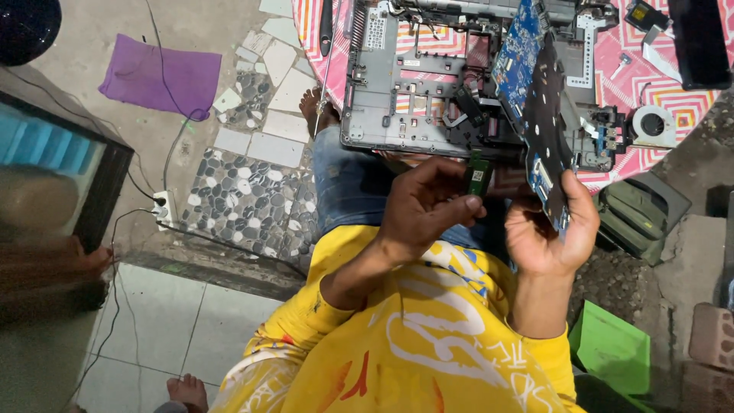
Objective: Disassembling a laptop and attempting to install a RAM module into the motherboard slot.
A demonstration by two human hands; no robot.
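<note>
My right hand point(552, 229) grips the lower edge of a blue laptop circuit board point(527, 84), holding it tilted up on edge over the opened grey laptop chassis point(397, 99). With my left hand point(424, 206) I pinch a small green memory module point(478, 174) just below the chassis's near edge, close to the board's bottom corner. The chassis lies on a round table with a pink patterned cloth point(665, 92). My yellow printed shirt fills the lower middle of the view.
A cooling fan point(654, 125), a screw and a dark flat part point(699, 42) lie on the cloth at right. A purple cloth point(160, 76), a power strip point(161, 210) with cables, a green box point(612, 344) and a dark bag point(642, 214) sit on the floor.
</note>
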